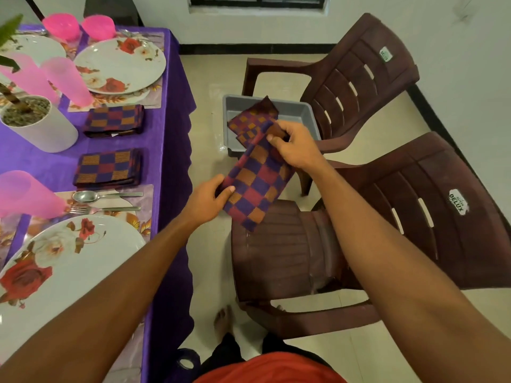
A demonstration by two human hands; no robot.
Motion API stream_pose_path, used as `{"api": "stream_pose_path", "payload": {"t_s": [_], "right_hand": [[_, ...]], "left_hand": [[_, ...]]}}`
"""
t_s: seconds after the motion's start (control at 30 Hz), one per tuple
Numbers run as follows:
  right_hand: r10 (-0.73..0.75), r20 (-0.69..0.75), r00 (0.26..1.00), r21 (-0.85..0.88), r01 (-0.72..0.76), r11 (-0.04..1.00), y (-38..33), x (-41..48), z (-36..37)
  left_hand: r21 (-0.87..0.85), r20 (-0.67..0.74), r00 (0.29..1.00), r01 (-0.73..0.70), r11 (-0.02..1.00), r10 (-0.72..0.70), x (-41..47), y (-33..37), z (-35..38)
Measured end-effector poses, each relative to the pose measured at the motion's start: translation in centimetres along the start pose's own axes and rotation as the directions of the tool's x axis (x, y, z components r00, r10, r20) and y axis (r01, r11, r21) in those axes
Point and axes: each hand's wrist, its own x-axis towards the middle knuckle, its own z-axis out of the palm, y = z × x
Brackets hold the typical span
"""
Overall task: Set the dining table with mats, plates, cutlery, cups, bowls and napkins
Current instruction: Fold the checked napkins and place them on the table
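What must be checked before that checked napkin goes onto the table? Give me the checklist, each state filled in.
1. Grip: left hand and right hand both hold the napkin: ok.
2. Fold matches the far folded napkin and near folded napkin: not ok, it is a longer strip.
3. Bare purple tablecloth beside them to land on: ok.
4. Spoon and fork lie on the near mat, out of the way: ok.
5. Supply in the grey tray: ok, one spare napkin shows.
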Motion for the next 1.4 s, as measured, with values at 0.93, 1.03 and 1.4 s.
{"api": "stream_pose_path", "payload": {"t_s": [0.93, 1.03, 1.4], "right_hand": [[0.471, -0.127, 0.873, 0.328, -0.412, 0.850, 1.6, -1.8, 4.5], [0.723, 0.230, 0.651, 0.551, -0.700, 0.455, 4.0, -5.6, 7.6], [0.479, 0.287, 0.829, 0.795, -0.486, 0.365, 4.0, -9.5, 10.9]], "left_hand": [[-0.631, 0.344, 0.878, 0.479, 0.610, -0.333, -0.6, 3.8, -0.3], [-0.662, 0.353, 0.844, 0.531, 0.529, -0.404, -0.7, 3.0, -0.7], [-0.522, 0.159, 0.818, 0.545, 0.656, -0.553, -1.3, -0.4, -0.7]]}}
